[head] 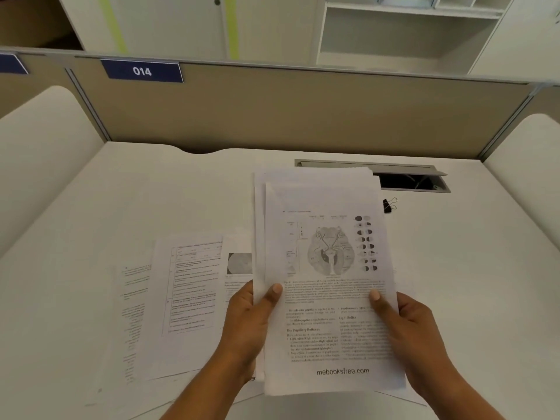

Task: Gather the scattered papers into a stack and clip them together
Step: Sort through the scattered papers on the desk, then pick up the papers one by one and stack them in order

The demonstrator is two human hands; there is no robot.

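Note:
A loose stack of printed papers (327,225) is lifted off the white desk (151,189), its top page showing a brain diagram. My left hand (247,325) grips the stack's left edge, thumb on top. My right hand (407,328) holds the right edge the same way. The sheets in the stack are not squared, with edges stepping out at the top and left. Several more sheets (181,301) lie overlapping on the desk left of my hands. A black binder clip (388,204) lies on the desk just right of the stack's upper corner.
An open cable hatch (415,180) is set in the desk behind the stack. A beige partition (303,116) with a blue "014" label (142,71) closes the back. Curved white side panels flank the desk.

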